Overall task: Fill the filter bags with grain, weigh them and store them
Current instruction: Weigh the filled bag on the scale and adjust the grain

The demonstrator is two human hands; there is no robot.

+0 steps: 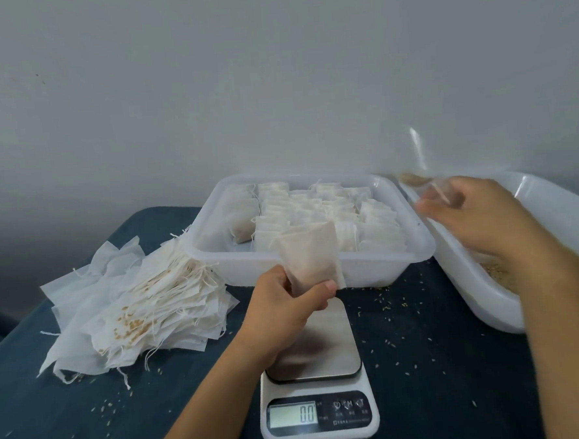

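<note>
From the head view, the scale (316, 380) sits at the near middle of the dark table (436, 363), its steel plate bare and its display reading 0.0. Just above the plate's far edge, the left hand (283, 308) pinches the lower end of a filter bag (312, 258) between thumb and fingers, holding it upright and off the scale, in front of the near wall of the tray (214, 230). That tray stands directly behind the scale, packed with rows of filled bags (318, 210), with a little open floor at its left front corner. Left of the scale lies a loose pile of empty bags (134, 307), strings trailing toward the table's near-left side; a strip of bare table separates pile and scale. Right of the scale and behind it, the right hand (477, 214) is blurred, its fingers closed round a clear scoop (424, 180) that carries some grain (412, 178), raised over the gap between the tray and the bin (482, 295). The bin lies tilted at the table's right edge, with grain in its bottom. Stray kernels dot the table on both sides of the scale.
</note>
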